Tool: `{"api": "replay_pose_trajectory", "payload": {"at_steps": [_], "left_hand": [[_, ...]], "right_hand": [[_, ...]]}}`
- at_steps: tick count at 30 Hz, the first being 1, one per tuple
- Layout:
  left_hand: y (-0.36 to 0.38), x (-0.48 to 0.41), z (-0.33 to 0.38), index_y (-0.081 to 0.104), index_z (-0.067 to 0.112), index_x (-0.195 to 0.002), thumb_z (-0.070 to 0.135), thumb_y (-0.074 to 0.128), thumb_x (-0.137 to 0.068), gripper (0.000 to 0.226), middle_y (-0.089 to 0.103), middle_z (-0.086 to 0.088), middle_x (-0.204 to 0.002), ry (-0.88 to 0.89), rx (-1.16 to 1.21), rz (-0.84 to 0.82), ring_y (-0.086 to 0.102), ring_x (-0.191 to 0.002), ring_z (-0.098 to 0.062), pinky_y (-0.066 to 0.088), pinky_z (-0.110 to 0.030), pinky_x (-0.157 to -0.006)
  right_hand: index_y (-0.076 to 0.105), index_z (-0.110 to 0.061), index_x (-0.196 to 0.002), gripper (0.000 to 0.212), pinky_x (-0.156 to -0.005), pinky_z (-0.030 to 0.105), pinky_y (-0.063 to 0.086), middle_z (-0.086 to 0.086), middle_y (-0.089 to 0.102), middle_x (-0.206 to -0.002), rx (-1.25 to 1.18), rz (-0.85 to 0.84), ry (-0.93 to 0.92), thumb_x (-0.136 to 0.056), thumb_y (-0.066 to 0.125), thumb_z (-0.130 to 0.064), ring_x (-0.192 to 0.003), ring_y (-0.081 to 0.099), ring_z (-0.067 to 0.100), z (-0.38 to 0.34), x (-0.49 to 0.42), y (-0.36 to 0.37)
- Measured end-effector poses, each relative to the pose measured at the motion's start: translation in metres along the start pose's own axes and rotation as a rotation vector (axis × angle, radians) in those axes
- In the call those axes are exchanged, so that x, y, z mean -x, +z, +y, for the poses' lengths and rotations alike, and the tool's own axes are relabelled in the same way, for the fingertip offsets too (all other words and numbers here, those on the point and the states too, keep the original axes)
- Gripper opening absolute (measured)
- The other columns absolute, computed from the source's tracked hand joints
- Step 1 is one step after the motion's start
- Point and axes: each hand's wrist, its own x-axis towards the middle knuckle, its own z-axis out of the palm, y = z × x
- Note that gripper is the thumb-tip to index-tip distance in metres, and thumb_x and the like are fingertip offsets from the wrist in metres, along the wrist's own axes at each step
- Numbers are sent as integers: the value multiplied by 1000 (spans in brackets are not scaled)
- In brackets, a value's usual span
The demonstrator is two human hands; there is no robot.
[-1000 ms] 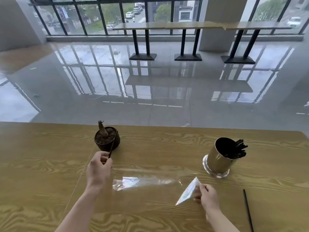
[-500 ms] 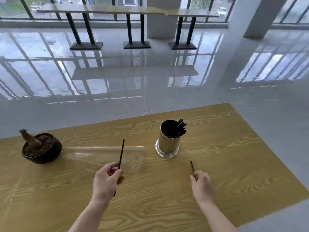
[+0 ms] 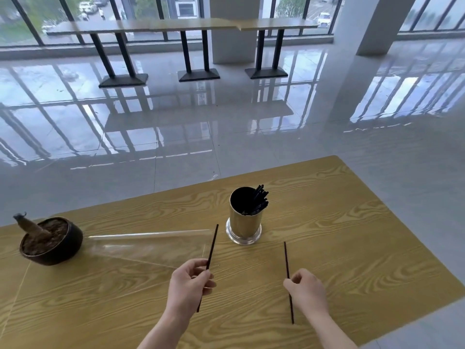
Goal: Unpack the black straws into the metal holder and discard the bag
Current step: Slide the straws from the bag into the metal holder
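A shiny metal holder (image 3: 245,224) stands upright on the wooden table (image 3: 352,235), with several black straws (image 3: 259,201) leaning in it at the right side. My left hand (image 3: 188,283) pinches one black straw (image 3: 212,244) that points up toward the holder. My right hand (image 3: 305,290) pinches another black straw (image 3: 286,258) to the right of it. The empty clear plastic bag (image 3: 148,244) lies flat on the table, left of the holder, with no hand on it.
A dark bowl-shaped plant pot (image 3: 51,241) with soil and a stump sits at the table's left, touching the bag's end. The table's right edge and far edge are close to the holder. Beyond lies a glossy floor with bar tables (image 3: 186,25) by the windows.
My right hand let go of the bag and picked a straw up from the table, now lifted clear. My left hand still holds its straw. The view swung to the right.
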Motion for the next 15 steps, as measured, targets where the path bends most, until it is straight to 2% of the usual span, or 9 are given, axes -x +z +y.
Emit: {"api": "replay_pose_trajectory", "payload": {"at_steps": [3,4,5,7,11,15], "left_hand": [[11,3,7,73,10,-100,-5,65,-90,20,75,-8,-71,-2,36,-51,77,-74,-34,61,-33,-61],[15,4,10,73,10,-99,-5,65,-90,19,76,-8,-72,-2,47,-68,77,-76,-34,61,-33,-61],[19,5,13,73,9,-99,-5,66,-90,18,76,-7,-71,0,57,-84,77,-76,-33,61,-33,-62],[26,5,18,74,9,-97,-5,67,-90,17,77,-6,-72,14,70,-109,77,-77,-31,61,-32,-62],[37,5,25,76,16,-95,0,68,-91,18,80,-8,-84,65,75,-159,78,-82,-24,61,-30,-66],[46,10,32,78,16,-99,2,67,-94,18,80,-15,-90,104,166,-223,78,-83,-33,63,-36,-72]], "right_hand": [[66,-23,-78,11,-58,22,53,-2,71,-66,-224,32,-135,-81,75,-18,-57,69,14,-16,22,-6],[67,-23,-81,13,-54,21,54,-2,72,-66,-301,15,-190,-81,76,-14,-50,68,13,-25,28,-7],[70,-23,-85,15,-55,26,57,-1,72,-66,-377,-12,-239,-82,76,-10,-47,68,13,-35,34,-8],[72,-23,-89,16,-56,35,61,1,73,-67,-489,-72,-311,-85,74,-7,-49,69,17,-56,41,-9],[73,-26,-87,13,-57,39,62,5,73,-70,-622,-186,-391,-87,69,-13,-56,70,21,-92,47,-11],[74,-28,-89,14,-61,41,64,4,77,-80,-662,-239,-430,-90,67,-16,-68,75,21,-111,49,-13]]}}
